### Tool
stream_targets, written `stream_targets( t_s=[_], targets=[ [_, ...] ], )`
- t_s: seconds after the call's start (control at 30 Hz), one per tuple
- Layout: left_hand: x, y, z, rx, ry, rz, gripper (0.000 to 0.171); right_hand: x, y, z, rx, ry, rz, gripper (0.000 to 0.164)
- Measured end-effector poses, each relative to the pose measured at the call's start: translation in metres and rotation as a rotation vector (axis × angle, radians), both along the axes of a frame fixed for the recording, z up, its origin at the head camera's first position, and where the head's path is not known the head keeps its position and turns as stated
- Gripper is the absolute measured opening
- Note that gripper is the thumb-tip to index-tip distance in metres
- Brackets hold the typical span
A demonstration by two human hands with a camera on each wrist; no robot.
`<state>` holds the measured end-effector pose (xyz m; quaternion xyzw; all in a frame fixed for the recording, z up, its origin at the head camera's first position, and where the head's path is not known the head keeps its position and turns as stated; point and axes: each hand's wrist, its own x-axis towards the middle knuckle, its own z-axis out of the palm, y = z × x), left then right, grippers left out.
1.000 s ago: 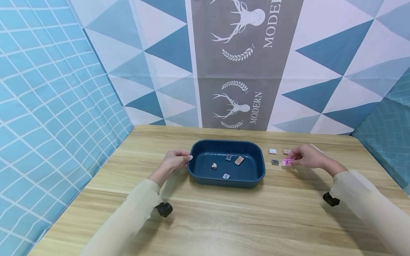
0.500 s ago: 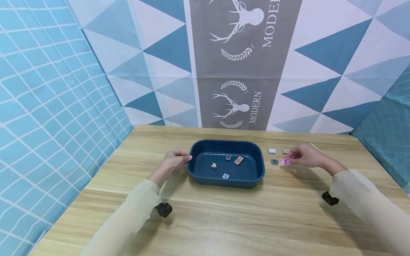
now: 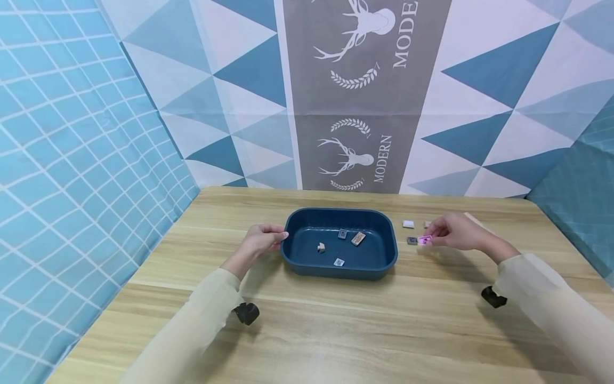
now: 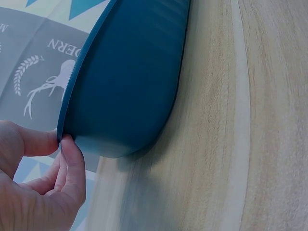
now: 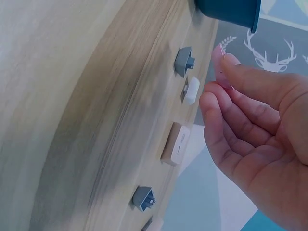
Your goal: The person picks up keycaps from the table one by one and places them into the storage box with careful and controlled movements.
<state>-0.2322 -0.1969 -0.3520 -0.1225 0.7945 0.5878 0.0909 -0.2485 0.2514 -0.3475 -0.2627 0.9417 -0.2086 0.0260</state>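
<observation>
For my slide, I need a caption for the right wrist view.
Right hand pinches a pink piece; grey, white and beige pieces lie on the wooden table, blue tray at top edge.

Blue tile-print cloth [image 3: 77,154], L side; grey "MODERN" deer-print panel [image 3: 355,101], top ctr.; wood-grain tabletop [image 3: 364,330], btm. half.

- Looked bright and rather even in the head view.
- Showed soft shadows beside both sleeves [image 3: 189,322] on the table [image 3: 364,336].
- Appeared dimmer in both wrist views, with wood grain [image 5: 84,110] softly blurred.
- Left a pale sheen low on the tray [image 4: 127,82], left wrist view.
</observation>
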Motion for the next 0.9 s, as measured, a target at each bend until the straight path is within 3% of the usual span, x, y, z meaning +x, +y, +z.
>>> stream_targets(
  t_s=[0.47, 0.9],
  targets=[
    [-0.001, 0.005, 0.001, -0.004, 0.012, 0.011, 0.026, 0.002, -0.011, 0.017, 0.033, -0.005, 0.016, 0.007],
    [0.002, 0.002, 0.003, -0.018, 0.007, 0.014, 0.023, 0.006, -0.019, 0.023, 0.025, -0.026, 0.039, 0.005]
  ],
)
